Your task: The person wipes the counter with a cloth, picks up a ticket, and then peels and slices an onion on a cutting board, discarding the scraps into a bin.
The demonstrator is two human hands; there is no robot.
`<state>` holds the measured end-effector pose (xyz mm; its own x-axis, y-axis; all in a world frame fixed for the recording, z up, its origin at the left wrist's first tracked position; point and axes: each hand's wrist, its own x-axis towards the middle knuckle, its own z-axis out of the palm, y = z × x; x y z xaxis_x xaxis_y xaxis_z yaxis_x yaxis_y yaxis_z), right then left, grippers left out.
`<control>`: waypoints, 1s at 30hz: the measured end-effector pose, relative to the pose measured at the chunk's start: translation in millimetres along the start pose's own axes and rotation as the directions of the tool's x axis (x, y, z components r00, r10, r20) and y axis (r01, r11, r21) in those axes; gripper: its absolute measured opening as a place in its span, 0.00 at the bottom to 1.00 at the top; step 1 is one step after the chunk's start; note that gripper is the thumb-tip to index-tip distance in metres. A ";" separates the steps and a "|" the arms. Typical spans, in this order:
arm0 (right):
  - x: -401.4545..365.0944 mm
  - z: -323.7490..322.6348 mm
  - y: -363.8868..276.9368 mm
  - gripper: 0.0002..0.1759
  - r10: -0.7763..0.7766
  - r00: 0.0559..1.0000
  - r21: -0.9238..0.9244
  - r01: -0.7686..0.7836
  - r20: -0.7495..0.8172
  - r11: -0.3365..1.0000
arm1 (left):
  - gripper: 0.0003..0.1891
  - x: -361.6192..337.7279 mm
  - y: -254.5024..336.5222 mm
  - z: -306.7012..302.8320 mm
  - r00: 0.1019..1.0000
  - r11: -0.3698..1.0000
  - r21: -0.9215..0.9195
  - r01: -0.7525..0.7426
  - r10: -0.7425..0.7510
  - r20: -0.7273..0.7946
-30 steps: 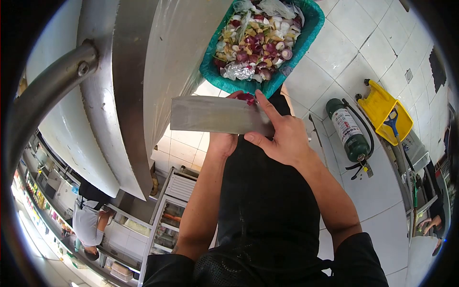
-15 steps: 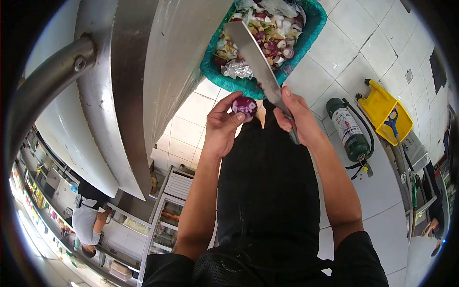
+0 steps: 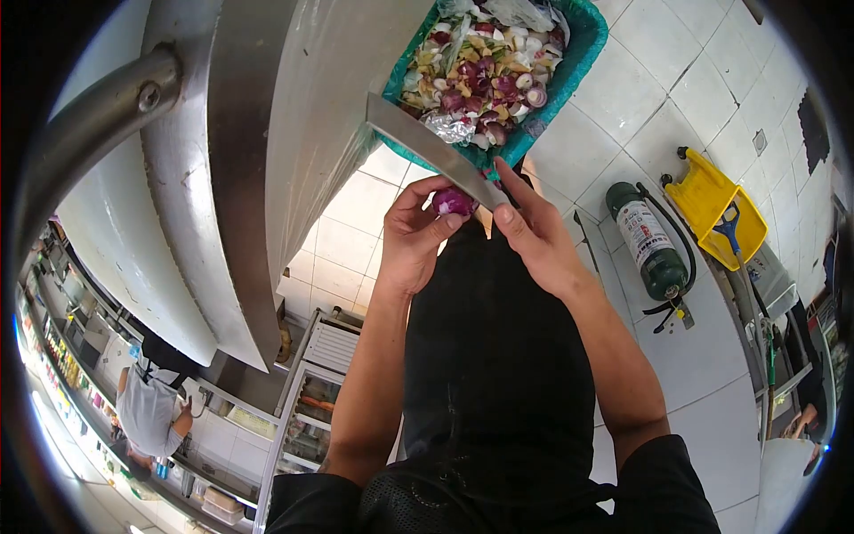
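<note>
A small red onion rests in the curled fingers and thumb of my left hand; pale patches show on its purple surface. My right hand grips a large knife with a wide, straight metal blade. The blade lies slantwise across the top of the onion, its tip pointing up and left. My right thumb presses near the base of the blade, and the handle is hidden by the hand. Beyond both hands sits a bin with a teal liner, heaped with onion peels and foil.
A metal counter edge and curved handle stand at the left. At the right are a green gas cylinder and a yellow bucket on the tiled floor. A person stands at the lower left.
My right hand has turned the knife leftward and brought the blade down onto the onion. My left hand stays in nearly the same place. The person at the lower left has shifted.
</note>
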<state>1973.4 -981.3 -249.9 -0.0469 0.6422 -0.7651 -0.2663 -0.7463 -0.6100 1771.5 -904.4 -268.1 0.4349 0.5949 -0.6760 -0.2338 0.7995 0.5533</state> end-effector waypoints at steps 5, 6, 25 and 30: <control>2.3 2.7 -9.0 0.53 -0.001 1.000 0.168 0.005 -0.021 0.986 | 0.28 0.1 -0.4 5.2 0.998 0.993 0.110 -0.051 0.054 -0.019; 1.9 2.6 -12.6 0.54 0.016 1.000 0.194 -0.012 -0.018 0.981 | 0.28 0.4 -1.1 5.7 0.998 0.993 0.110 -0.051 0.054 -0.019; 2.1 3.3 -0.8 0.57 -0.089 0.988 -0.041 0.084 -0.129 0.996 | 0.26 2.7 0.3 19.7 0.984 0.949 0.293 -0.114 0.149 -0.098; -18.1 15.0 -23.2 0.58 -0.246 0.966 -0.575 0.159 -0.076 0.802 | 0.26 4.5 -1.6 22.6 0.956 0.835 0.534 -0.132 0.249 -0.153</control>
<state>1966.0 -973.0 -218.8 0.0932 0.7908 -0.6050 0.3328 -0.5974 -0.7296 1793.5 -904.8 -261.1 0.2248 0.7808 -0.5829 0.2118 0.5448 0.8114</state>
